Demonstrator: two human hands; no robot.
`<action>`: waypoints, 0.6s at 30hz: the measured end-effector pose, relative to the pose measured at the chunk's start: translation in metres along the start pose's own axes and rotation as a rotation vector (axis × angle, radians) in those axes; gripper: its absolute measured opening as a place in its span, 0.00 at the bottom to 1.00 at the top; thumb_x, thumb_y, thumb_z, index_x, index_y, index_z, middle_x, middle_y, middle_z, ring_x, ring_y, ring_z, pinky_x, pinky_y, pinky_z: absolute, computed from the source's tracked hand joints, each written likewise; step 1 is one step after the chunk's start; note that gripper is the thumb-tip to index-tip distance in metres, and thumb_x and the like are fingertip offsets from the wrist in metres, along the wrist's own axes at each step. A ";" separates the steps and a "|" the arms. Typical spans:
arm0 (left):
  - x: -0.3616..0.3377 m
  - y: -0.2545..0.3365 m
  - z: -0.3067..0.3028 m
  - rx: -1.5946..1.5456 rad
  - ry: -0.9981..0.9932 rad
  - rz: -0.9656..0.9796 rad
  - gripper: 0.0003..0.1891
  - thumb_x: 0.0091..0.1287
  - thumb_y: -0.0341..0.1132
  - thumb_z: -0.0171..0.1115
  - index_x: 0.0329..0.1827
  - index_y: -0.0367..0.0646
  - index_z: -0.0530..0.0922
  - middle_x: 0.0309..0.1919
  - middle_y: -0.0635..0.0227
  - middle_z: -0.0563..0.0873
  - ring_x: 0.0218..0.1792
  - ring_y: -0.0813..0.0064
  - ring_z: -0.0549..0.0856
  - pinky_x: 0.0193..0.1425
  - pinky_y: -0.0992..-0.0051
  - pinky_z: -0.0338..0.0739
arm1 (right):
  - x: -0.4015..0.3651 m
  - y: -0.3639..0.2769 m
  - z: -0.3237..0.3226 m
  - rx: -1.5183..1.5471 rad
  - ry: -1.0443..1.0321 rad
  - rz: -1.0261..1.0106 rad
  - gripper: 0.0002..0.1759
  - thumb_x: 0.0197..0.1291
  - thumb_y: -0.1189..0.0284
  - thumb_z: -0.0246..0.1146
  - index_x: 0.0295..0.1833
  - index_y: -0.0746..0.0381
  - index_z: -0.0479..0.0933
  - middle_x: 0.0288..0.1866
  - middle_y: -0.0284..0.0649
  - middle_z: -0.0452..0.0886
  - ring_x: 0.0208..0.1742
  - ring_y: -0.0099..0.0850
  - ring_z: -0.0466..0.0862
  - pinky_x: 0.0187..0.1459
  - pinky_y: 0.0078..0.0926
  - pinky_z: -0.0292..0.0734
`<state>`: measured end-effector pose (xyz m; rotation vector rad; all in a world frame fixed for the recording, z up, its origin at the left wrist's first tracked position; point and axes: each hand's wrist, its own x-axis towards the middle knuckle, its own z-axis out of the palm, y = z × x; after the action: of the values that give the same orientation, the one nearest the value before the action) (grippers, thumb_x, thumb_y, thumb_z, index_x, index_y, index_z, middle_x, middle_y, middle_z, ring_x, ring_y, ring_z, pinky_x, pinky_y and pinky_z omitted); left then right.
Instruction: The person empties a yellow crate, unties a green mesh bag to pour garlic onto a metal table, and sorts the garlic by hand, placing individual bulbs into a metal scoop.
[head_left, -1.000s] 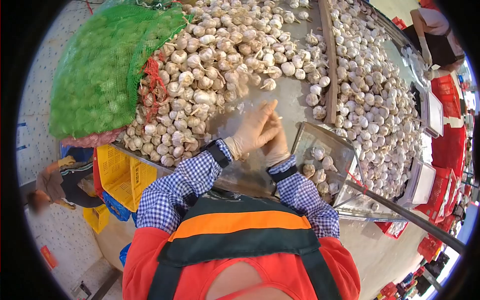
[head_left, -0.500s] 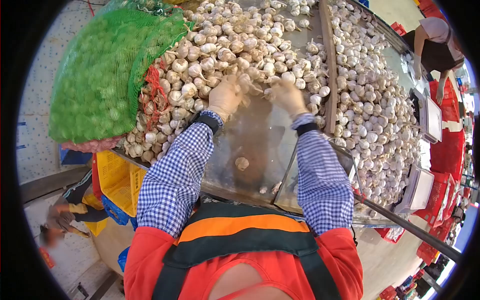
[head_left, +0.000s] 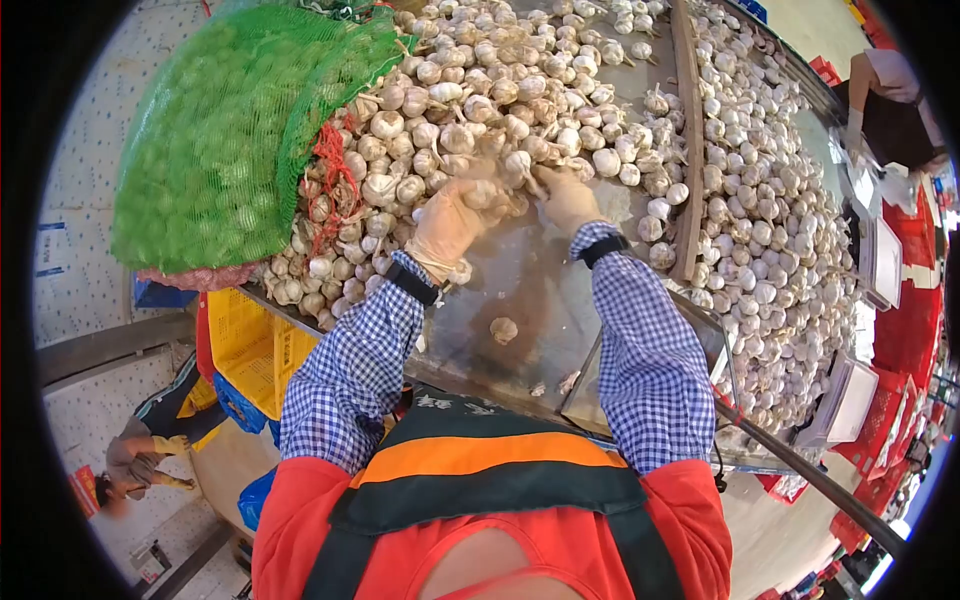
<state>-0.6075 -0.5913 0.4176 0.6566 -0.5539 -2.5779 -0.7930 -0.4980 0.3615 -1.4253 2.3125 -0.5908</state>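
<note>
A large heap of garlic bulbs [head_left: 480, 85] covers the metal table [head_left: 480, 350]. My left hand [head_left: 450, 222], in a pale glove, has its fingers wrapped round garlic bulbs at the heap's near edge. Just to its right, my right hand [head_left: 572, 200], gloved too, pinches the stem of a bulb [head_left: 518, 168] between thumb and fingers. That bulb hangs between the two hands. A single bulb [head_left: 503, 331] lies on bare metal nearer my body.
The green net bag [head_left: 215, 150] of garlic stands at the left, above a yellow crate [head_left: 245, 345]. A wooden divider [head_left: 689, 140] separates a second garlic spread [head_left: 760, 230] at right. White trays [head_left: 845, 400] and red crates line the right edge. Two other people are at the sides.
The whole view has shifted a little, with the table lower and further right. My right hand has closed on a bulb's stem; my left hand has turned slightly with bulbs in it.
</note>
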 end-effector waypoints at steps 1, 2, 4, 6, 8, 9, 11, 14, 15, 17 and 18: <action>0.001 0.002 -0.003 0.005 0.001 -0.003 0.15 0.69 0.37 0.54 0.56 0.41 0.74 0.44 0.59 0.81 0.44 0.63 0.81 0.48 0.62 0.78 | 0.002 0.000 0.004 0.030 -0.069 -0.016 0.21 0.59 0.69 0.59 0.60 0.56 0.72 0.56 0.47 0.73 0.53 0.46 0.79 0.52 0.40 0.77; 0.002 0.004 -0.004 0.464 0.086 0.050 0.14 0.68 0.37 0.54 0.52 0.40 0.75 0.44 0.58 0.81 0.44 0.62 0.81 0.48 0.62 0.78 | 0.002 -0.004 0.006 0.034 -0.067 -0.014 0.21 0.59 0.69 0.59 0.60 0.56 0.72 0.56 0.47 0.73 0.53 0.46 0.79 0.52 0.40 0.77; 0.005 0.005 -0.004 0.921 0.172 0.100 0.13 0.67 0.36 0.55 0.49 0.39 0.77 0.43 0.58 0.82 0.44 0.62 0.81 0.48 0.62 0.78 | 0.000 -0.012 0.007 -0.018 -0.137 0.070 0.23 0.57 0.70 0.59 0.59 0.59 0.72 0.60 0.46 0.71 0.53 0.48 0.79 0.53 0.41 0.76; 0.009 0.005 0.001 2.109 0.091 0.448 0.13 0.61 0.33 0.60 0.50 0.48 0.79 0.42 0.56 0.80 0.45 0.60 0.82 0.47 0.65 0.77 | -0.011 -0.010 0.010 -0.042 0.020 0.037 0.22 0.58 0.67 0.61 0.58 0.63 0.72 0.53 0.44 0.77 0.46 0.41 0.82 0.46 0.36 0.79; 0.020 -0.001 -0.007 2.292 0.048 0.469 0.15 0.56 0.35 0.64 0.48 0.51 0.79 0.37 0.56 0.81 0.41 0.57 0.83 0.44 0.63 0.78 | -0.032 -0.005 -0.002 0.740 -0.291 0.370 0.22 0.62 0.64 0.62 0.57 0.64 0.72 0.43 0.39 0.81 0.36 0.28 0.82 0.36 0.25 0.79; 0.020 -0.003 0.006 2.422 -0.011 0.380 0.11 0.58 0.34 0.61 0.44 0.48 0.80 0.36 0.57 0.83 0.39 0.58 0.84 0.41 0.63 0.79 | -0.047 -0.002 -0.004 1.179 -0.276 0.292 0.23 0.65 0.60 0.61 0.60 0.62 0.72 0.35 0.35 0.81 0.28 0.20 0.77 0.29 0.17 0.73; 0.037 -0.016 0.007 2.600 -0.037 0.259 0.07 0.62 0.32 0.56 0.39 0.47 0.82 0.34 0.62 0.86 0.38 0.61 0.87 0.37 0.62 0.80 | -0.074 -0.010 -0.015 1.450 -0.243 0.353 0.24 0.66 0.59 0.60 0.61 0.62 0.72 0.36 0.35 0.80 0.27 0.20 0.76 0.28 0.17 0.72; 0.052 -0.032 0.008 2.641 0.019 0.190 0.08 0.64 0.31 0.53 0.38 0.48 0.83 0.34 0.62 0.88 0.39 0.63 0.87 0.38 0.62 0.80 | -0.100 -0.022 -0.023 1.875 -0.158 0.328 0.25 0.67 0.57 0.58 0.62 0.63 0.71 0.37 0.37 0.80 0.26 0.21 0.75 0.26 0.17 0.71; 0.057 -0.034 0.007 2.669 0.033 0.108 0.08 0.64 0.33 0.55 0.39 0.48 0.83 0.35 0.60 0.88 0.40 0.64 0.87 0.38 0.62 0.80 | -0.105 -0.023 -0.025 2.024 -0.115 0.246 0.25 0.68 0.56 0.57 0.61 0.64 0.71 0.38 0.38 0.80 0.26 0.22 0.76 0.26 0.16 0.71; 0.047 -0.031 0.010 2.588 -0.024 0.102 0.08 0.63 0.36 0.57 0.40 0.48 0.83 0.36 0.59 0.88 0.41 0.64 0.87 0.38 0.61 0.80 | -0.115 -0.021 -0.031 2.030 -0.107 0.249 0.25 0.69 0.56 0.56 0.60 0.65 0.71 0.39 0.38 0.80 0.28 0.23 0.77 0.28 0.17 0.72; 0.037 -0.027 0.022 2.505 -0.064 0.089 0.09 0.62 0.39 0.59 0.40 0.47 0.83 0.37 0.57 0.88 0.41 0.64 0.87 0.38 0.60 0.80 | -0.119 -0.020 -0.033 2.036 -0.113 0.251 0.25 0.69 0.55 0.55 0.60 0.65 0.71 0.40 0.39 0.80 0.29 0.23 0.78 0.29 0.18 0.73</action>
<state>-0.6560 -0.5812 0.4097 0.8397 -3.2838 -0.3388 -0.7439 -0.3937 0.4099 -0.0757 0.6778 -1.7750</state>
